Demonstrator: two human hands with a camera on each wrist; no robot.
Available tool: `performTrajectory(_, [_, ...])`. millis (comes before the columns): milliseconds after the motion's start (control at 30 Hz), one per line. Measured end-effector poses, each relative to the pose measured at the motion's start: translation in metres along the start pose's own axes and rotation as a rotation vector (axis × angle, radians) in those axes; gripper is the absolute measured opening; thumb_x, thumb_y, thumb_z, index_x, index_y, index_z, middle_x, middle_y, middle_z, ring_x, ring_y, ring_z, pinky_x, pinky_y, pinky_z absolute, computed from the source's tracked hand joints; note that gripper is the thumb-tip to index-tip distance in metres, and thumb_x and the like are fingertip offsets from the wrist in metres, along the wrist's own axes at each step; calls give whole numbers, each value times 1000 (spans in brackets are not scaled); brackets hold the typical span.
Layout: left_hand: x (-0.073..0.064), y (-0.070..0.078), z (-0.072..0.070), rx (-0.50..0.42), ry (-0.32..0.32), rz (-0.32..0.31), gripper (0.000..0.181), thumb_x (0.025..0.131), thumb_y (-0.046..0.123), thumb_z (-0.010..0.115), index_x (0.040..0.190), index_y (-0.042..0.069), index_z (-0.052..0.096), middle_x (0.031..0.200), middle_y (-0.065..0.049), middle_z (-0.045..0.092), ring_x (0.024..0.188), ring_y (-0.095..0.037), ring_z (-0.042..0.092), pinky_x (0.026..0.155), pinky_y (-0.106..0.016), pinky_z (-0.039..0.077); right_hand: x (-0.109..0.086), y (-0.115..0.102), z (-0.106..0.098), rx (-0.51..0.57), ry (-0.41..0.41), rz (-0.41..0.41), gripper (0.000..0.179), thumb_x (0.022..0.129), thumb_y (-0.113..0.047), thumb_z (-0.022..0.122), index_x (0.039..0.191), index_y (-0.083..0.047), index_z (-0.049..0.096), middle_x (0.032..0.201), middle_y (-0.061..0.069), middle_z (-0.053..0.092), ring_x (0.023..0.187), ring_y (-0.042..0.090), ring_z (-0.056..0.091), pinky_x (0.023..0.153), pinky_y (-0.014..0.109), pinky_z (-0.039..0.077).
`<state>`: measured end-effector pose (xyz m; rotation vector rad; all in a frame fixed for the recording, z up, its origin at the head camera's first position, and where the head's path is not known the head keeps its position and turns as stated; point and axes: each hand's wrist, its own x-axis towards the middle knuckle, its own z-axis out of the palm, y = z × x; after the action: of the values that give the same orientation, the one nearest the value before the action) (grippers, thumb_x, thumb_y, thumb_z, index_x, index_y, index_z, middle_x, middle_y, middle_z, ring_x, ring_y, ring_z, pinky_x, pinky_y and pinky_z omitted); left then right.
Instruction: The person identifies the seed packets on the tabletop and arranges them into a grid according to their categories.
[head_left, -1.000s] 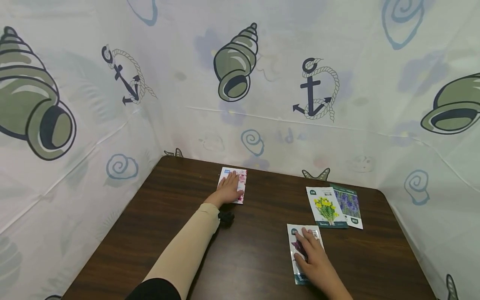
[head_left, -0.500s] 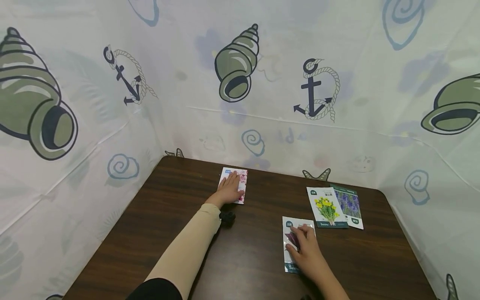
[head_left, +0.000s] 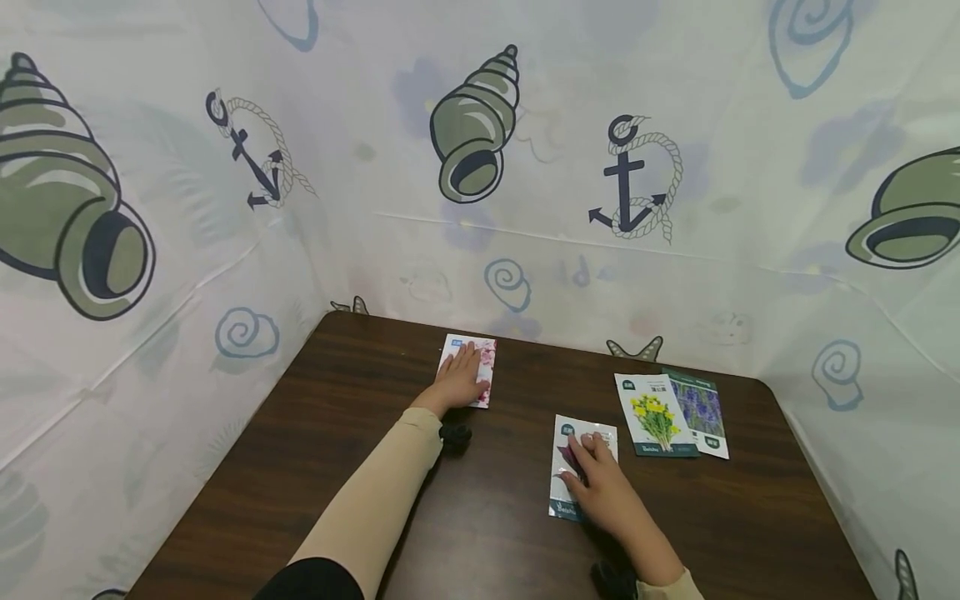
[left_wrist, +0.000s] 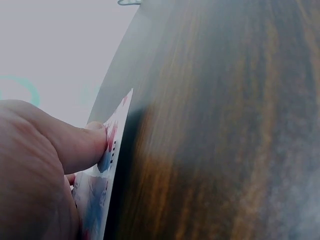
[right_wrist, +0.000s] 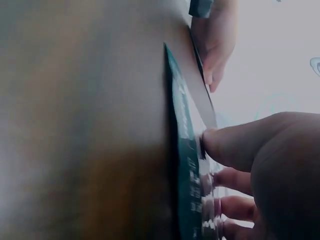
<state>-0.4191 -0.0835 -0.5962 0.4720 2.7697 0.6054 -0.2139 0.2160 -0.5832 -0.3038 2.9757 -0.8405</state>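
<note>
The purple packet (head_left: 564, 456) lies face up on the brown table (head_left: 480, 508), near its middle. The right hand (head_left: 606, 490) rests on it from the right, thumb and fingers apart and loosely bent, the fingertips touching the top face rather than pinching; hand and fingers hide much of the packet's right half. The right forearm reaches in from the lower right.

The pink packet (head_left: 487, 360) lies near the far edge, under the left hand (head_left: 456, 379), which is flat with its fingers extended; the left arm stretches long across the table.

Right of the purple packet, well apart from the pink one, the yellow packet (head_left: 654, 417) partly covers the green packet (head_left: 703, 408). Behind the table hangs a printed cloth (head_left: 555, 200).
</note>
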Motion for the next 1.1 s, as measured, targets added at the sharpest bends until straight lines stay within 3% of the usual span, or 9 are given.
performTrajectory(200, [-7,6,-4,-1,23,5,80,104,43,46,164,9,6,172,-8,-9,160,-24,-12,128,-49,-8,23,-1,-2,57,-92,19,72,100,-36,63,160,-13,32,168,23,16,157,42,14,120,63,27])
performTrajectory(333, [-8,8,-6,2,34,1,79,104,42,47,164,7,8,172,-10,-7,160,-26,-10,128,-50,-7,40,-5,-1,64,-116,24,74,101,-38,61,162,-15,26,169,22,11,157,41,11,121,64,24])
performTrajectory(500, [-4,5,-3,5,10,-13,80,105,46,45,164,11,4,172,-5,-10,159,-21,-13,129,-48,-7,55,-7,3,49,-100,-2,74,101,-37,62,162,-14,27,167,22,16,157,41,13,121,63,24])
performTrajectory(767, [-9,8,-3,6,28,-7,79,105,44,46,164,9,6,173,-7,-8,160,-23,-11,129,-49,-6,68,-10,0,39,-107,-32,73,101,-37,62,161,-12,28,165,23,19,155,40,19,121,62,26])
performTrajectory(1000, [-10,11,-1,29,22,-4,80,104,44,45,164,8,5,172,-8,-8,160,-24,-10,129,-48,-5,80,-7,2,56,-118,-8,73,100,-42,61,161,-17,30,169,20,11,157,41,13,121,63,25])
performTrajectory(1100, [-10,12,0,21,17,-7,81,104,45,46,164,8,5,172,-7,-9,160,-24,-10,129,-48,-5,85,-6,3,85,-102,-16,69,99,-40,64,157,-16,35,169,20,14,157,41,16,120,64,27])
